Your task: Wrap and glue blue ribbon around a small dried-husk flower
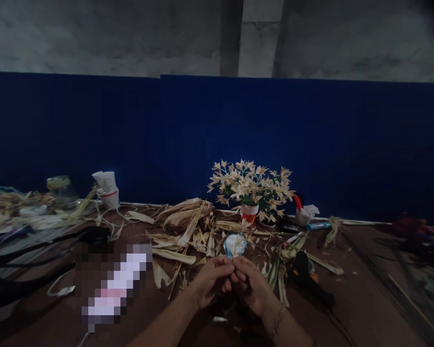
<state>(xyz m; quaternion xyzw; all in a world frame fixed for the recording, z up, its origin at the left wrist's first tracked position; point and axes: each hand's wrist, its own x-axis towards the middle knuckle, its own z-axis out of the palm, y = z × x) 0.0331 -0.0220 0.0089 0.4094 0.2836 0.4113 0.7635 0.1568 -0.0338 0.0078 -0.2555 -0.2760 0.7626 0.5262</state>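
Observation:
Low in the middle of the head view, my left hand point(216, 279) and my right hand point(248, 282) meet with fingertips pinched together. Between them is a small pale husk piece point(235, 251), petal-like in shape; its lower part is hidden by my fingers. Just beyond my fingertips sits a round white and blue bundle point(232, 242). Further back, an arrangement of pale husk flowers point(244, 185) stands in a red and white pot point(249, 214). Dry corn husks point(188, 219) and loose strips lie behind and to both sides of my hands.
A black and orange glue gun point(311, 282) lies at the right, its cord trailing forward. At the back left stand a glass jar point(62, 195) and a white wrapped bundle point(108, 190). A blurred-out device point(117, 284) lies at left. A blue panel point(188, 140) borders the table.

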